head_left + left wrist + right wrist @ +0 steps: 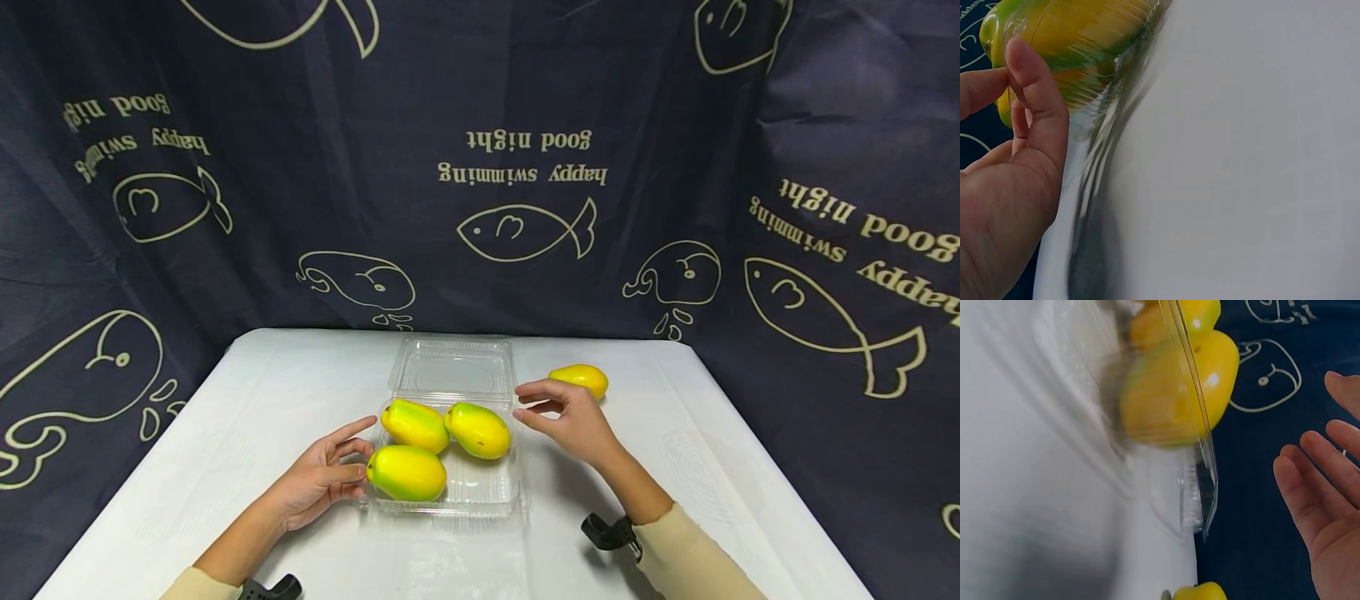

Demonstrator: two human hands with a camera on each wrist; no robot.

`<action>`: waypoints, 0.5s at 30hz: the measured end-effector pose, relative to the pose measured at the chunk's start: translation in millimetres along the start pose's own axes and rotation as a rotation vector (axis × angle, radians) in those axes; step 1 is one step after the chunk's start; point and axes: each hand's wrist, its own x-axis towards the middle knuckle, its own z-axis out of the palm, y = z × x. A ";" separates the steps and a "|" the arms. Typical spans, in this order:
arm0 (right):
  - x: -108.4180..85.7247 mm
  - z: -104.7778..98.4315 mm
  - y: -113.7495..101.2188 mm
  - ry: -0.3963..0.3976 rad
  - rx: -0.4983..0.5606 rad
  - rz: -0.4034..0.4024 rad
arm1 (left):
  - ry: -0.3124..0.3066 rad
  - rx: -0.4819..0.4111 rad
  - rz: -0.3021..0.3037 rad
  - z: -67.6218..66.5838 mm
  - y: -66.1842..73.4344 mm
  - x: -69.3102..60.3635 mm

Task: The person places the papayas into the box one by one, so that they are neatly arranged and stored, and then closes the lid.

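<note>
A clear plastic clamshell box (483, 487) lies open on the table. It holds three yellow-green papaya-like fruits: one at the back left (416, 426), one at the back right (478, 431) and one at the front left (407, 473). At the box's left side, my left hand (318, 477) pinches the rim between thumb and fingers. My right hand (573, 419) hovers off the right side, its fingers extended and nothing in them; the right wrist view shows that palm (1335, 544) apart from the box. Behind this hand lies another yellow fruit (581, 379), partly covered by it.
The box's hinged lid (452, 367) is folded back toward the far table edge. A white cloth (285, 375) covers the table. Dark fabric (525, 292) with fish drawings hangs behind and at both sides. Both wrists carry black straps (611, 532).
</note>
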 end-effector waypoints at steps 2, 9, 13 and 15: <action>1.7 -2.7 1.5 0.007 -0.009 0.005 | -0.002 -0.001 0.002 -0.3 -0.7 0.3; 7.0 -12.2 10.6 0.053 -0.013 0.029 | -0.013 -0.006 0.016 -0.3 -1.6 0.8; 9.2 -18.1 5.7 0.064 -0.038 0.046 | -0.012 -0.006 0.014 -0.7 -1.8 1.2; 10.7 -21.8 9.1 0.069 -0.053 0.039 | -0.011 -0.005 0.013 -0.6 -1.8 1.6</action>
